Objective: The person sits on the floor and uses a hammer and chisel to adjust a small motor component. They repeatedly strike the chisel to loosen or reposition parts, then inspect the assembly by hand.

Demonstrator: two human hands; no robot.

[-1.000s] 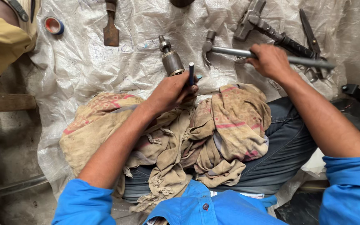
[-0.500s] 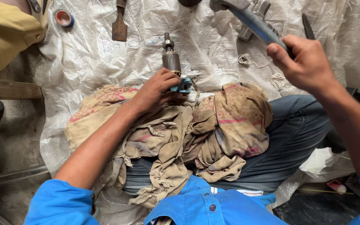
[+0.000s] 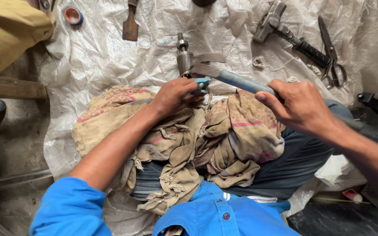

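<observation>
The left hand [image 3: 173, 96] has its fingers closed on a small blue-handled part [image 3: 202, 83] at the bottom of a metal fitting [image 3: 183, 59]. The fitting stands on the white sheet [image 3: 97, 52], just past those fingers. The right hand [image 3: 302, 107] grips the grey handle of a long pipe wrench [image 3: 237, 81], whose head touches the fitting. A dirty brown cloth [image 3: 232, 140] lies under both hands. Far past the right fingers lie a hammer [image 3: 285, 30] and scissors [image 3: 331, 50].
</observation>
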